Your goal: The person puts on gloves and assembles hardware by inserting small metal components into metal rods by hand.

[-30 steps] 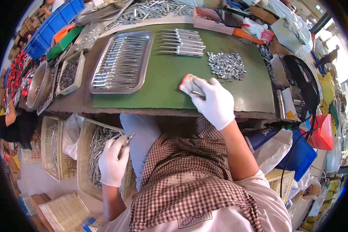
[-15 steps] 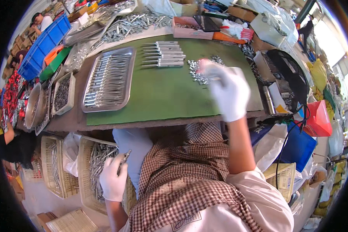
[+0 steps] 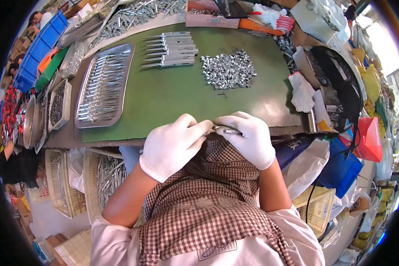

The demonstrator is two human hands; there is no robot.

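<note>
My left hand (image 3: 172, 145) and my right hand (image 3: 249, 137), both in white gloves, meet at the near edge of the green mat (image 3: 173, 95). Together they pinch a thin silvery metal rod (image 3: 225, 131) between the fingertips. A heap of small shiny metal caps (image 3: 228, 69) lies on the mat beyond my right hand. A row of finished metal pieces (image 3: 170, 48) lies at the mat's far side. A long steel tray (image 3: 104, 84) full of thin metal rods sits on the left.
A wire basket of rods (image 3: 108, 177) stands below the table at my left. Small bins of parts (image 3: 57, 104) line the left edge, with a blue crate (image 3: 35, 48) beyond. A black fan (image 3: 337, 84), a white glove (image 3: 302, 91) and a red bag (image 3: 367, 138) crowd the right.
My left hand rose from the basket below the table up to the mat's edge. My right hand pulled back from the cap heap, and both now hold the rod together.
</note>
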